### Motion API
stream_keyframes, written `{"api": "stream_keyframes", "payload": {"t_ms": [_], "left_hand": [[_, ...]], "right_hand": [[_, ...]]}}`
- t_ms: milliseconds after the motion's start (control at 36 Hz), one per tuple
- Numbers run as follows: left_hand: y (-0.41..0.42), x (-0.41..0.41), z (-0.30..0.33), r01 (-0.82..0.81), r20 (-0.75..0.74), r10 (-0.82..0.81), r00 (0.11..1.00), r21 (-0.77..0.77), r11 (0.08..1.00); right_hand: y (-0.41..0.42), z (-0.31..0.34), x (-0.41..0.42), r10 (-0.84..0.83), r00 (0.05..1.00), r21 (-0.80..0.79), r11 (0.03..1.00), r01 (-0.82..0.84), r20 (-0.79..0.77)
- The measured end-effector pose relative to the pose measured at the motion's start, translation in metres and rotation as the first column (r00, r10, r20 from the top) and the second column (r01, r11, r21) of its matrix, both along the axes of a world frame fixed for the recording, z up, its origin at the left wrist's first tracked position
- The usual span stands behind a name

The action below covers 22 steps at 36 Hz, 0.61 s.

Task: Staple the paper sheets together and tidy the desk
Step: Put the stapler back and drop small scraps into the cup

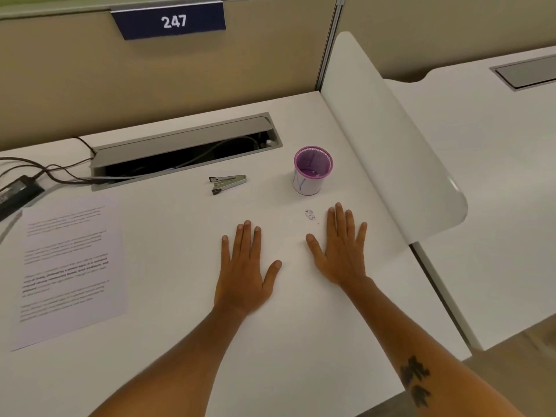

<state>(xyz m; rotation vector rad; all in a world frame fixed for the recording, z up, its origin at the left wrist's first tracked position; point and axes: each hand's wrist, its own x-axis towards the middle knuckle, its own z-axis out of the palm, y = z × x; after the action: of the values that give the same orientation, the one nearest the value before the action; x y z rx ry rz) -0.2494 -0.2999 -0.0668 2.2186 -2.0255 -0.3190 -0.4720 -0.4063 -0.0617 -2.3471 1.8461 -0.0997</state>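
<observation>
Resting flat on white desk (168,224): left hand (245,275) and right hand (341,251), fingers spread, holding nothing. Printed paper sheets (70,266) far left; stapler (227,183) beside cable tray (183,149), near purple cup (312,170). Beige partition behind, sign "247" (169,21).

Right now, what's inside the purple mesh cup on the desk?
The purple mesh cup looks nearly empty: something small and pale lies on its bottom, too unclear to name. Its near inner wall is hidden behind its rim. A white paper wrap covers its lower outside.

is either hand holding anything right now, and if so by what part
Nothing is held. The left hand and right hand both lie flat and open on the desk. The stapler and the paper sheets lie untouched, apart from both hands.
</observation>
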Motion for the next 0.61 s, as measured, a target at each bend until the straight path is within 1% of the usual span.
{"api": "stream_keyframes", "payload": {"t_ms": [111, 194, 389, 444, 528, 556, 611], "left_hand": [[-0.001, 0.0, -0.001, 0.002, 0.006, -0.002, 1.0, -0.001, 1.0], [-0.001, 0.0, -0.002, -0.003, 0.008, 0.003, 1.0, 0.002, 1.0], [-0.002, 0.0, -0.004, -0.012, 0.004, 0.012, 1.0, 0.002, 1.0], [-0.002, 0.0, -0.003, -0.012, 0.003, 0.012, 1.0, 0.003, 1.0], [-0.001, 0.0, -0.002, -0.01, -0.008, 0.01, 1.0, -0.001, 1.0], [-0.001, 0.0, -0.002, -0.011, -0.011, 0.011, 1.0, -0.001, 1.0], [-0.001, 0.0, -0.002, -0.012, -0.013, 0.012, 1.0, 0.001, 1.0]], "right_hand": [[0.018, -0.002, 0.016, -0.048, 0.997, 0.002, 0.999, 0.048, -0.054], [0.014, -0.002, 0.029, -0.074, 0.996, 0.016, 0.997, 0.075, -0.047], [0.002, 0.0, 0.047, -0.069, 0.997, 0.032, 0.997, 0.071, -0.037], [-0.004, 0.001, 0.046, -0.072, 0.997, 0.034, 0.997, 0.071, 0.028], [-0.014, 0.008, 0.037, -0.02, 0.974, 0.0, 1.0, 0.021, 0.227], [-0.018, 0.011, 0.034, 0.013, 0.961, 0.002, 1.0, -0.014, 0.275], [-0.026, 0.018, 0.027, 0.111, 0.944, 0.022, 0.992, -0.124, 0.309]]}}
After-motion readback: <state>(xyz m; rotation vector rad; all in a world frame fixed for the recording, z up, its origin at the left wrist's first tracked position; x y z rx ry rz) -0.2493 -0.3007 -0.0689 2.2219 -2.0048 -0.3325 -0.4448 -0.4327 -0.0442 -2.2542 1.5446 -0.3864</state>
